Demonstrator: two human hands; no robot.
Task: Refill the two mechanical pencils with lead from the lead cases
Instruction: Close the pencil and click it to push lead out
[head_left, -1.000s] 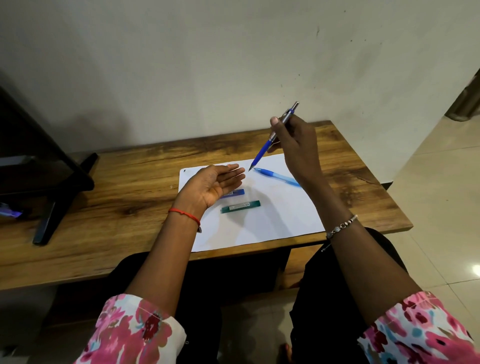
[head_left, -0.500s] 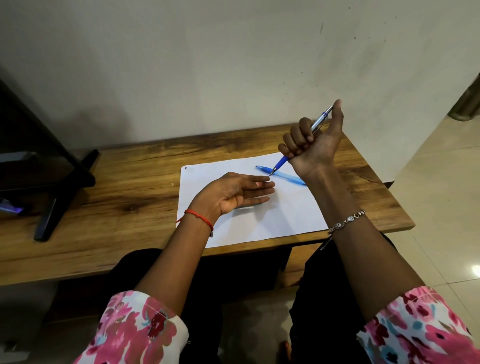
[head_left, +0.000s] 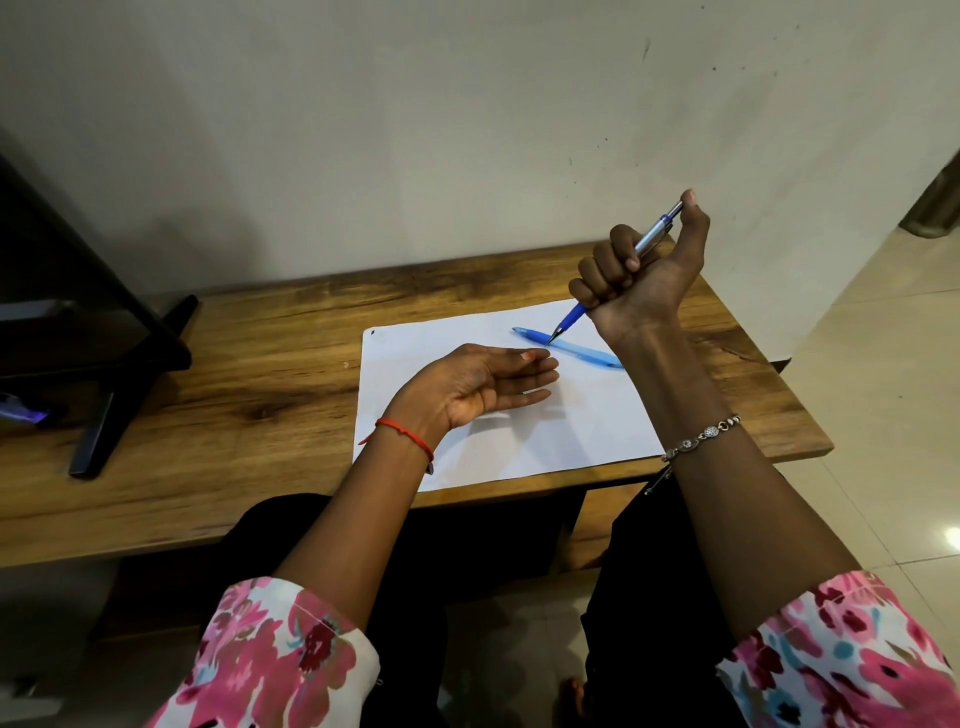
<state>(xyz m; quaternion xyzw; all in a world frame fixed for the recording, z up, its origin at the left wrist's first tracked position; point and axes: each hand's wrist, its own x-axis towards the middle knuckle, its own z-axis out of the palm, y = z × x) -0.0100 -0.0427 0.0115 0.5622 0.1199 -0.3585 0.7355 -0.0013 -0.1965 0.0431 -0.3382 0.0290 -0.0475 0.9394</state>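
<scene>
The right hand (head_left: 639, 291) is raised over the far right corner of the bench (head_left: 260, 374), fist curled round a dark blue mechanical pencil (head_left: 652, 236), thumb on its silver top, tip slanting down-left. The left hand (head_left: 483, 384) is over the middle of the white paper sheet (head_left: 571, 431), palm up, fingers straight, holding nothing. A light blue mechanical pencil (head_left: 582, 353) lies on the sheet's far right part, running far-left to near-right.

soft indoor light, sharp, wide-angle edge distortion
</scene>
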